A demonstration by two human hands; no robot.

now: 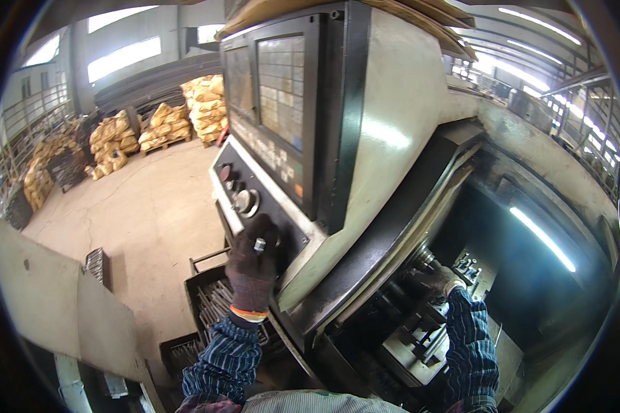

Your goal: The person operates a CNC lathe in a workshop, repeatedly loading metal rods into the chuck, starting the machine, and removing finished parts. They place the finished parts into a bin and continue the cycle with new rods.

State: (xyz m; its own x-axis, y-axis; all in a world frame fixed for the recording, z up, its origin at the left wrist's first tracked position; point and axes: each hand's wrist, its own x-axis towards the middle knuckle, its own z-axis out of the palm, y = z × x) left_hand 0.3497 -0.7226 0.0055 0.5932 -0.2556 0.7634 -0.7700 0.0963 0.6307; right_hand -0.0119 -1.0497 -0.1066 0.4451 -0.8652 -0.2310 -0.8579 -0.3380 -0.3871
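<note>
My left hand (252,265), in a dark knitted glove, is raised against the lower part of the machine's control panel (282,224). Its fingers are curled, and a small shiny metal cylinder (260,244) shows among them. Just above that hand is a round silver dial (246,201), with a red button (226,172) farther up. Inside the lathe, my gloved right hand (435,281) reaches close below the metal spindle end (427,257). Shadow hides its fingers, so their grip is unclear. A tool holder with bolts (468,268) stands just right of it.
Under my left arm is a dark bin (198,289) of metal rods. The machine's door edge (399,227) slants between my arms. A lit tube lamp (543,237) is inside at right. Stacked yellowish sacks (114,138) and a small dark crate (98,267) stand on the floor.
</note>
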